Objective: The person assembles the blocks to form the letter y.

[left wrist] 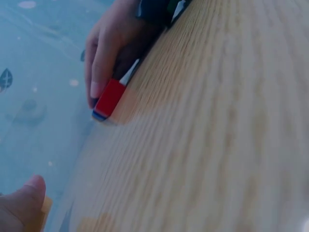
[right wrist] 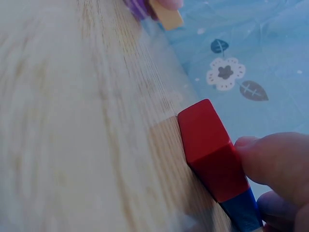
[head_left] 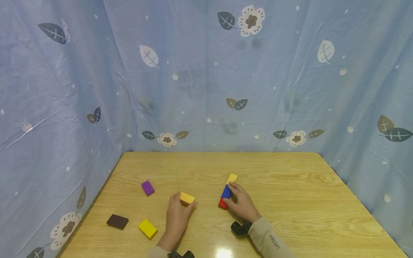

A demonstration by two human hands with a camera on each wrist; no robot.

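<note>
In the head view my left hand (head_left: 176,215) pinches an orange-yellow block (head_left: 187,198) between thumb and fingers, left of the row. That block is mostly cut off at the left wrist view's lower left. My right hand (head_left: 242,204) rests on a row made of a pale yellow block (head_left: 232,178), a blue block (head_left: 226,192) and a red block (head_left: 222,204), laid end to end on the table. The right thumb (right wrist: 256,150) touches the red block's upper edge; another finger lies at the blue block. Part of the row is hidden under the fingers.
On the wooden table (head_left: 290,193) to the left lie a purple block (head_left: 148,188), a dark brown block (head_left: 117,221) and a bright yellow block (head_left: 147,229). A blue patterned curtain (head_left: 206,71) surrounds the table's back and sides.
</note>
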